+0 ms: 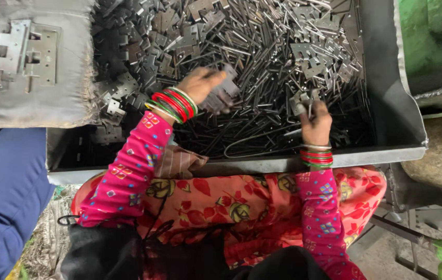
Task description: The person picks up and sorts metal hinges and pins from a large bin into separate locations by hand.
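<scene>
Hands in tray (387, 153) – two, left hand (202, 84) and right hand (316, 123). Metal rods (262, 78) – too many to count. Loose hinge plates (143, 46) – dozens, uncountable. Hinge plates on grey cloth (70, 98) – about four (24, 52). Bangle stacks – two, one per wrist.

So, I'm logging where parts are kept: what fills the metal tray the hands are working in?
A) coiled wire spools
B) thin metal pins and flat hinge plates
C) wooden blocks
B: the metal tray holds dark thin pins and flat notched hinge plates around both hands.
</scene>
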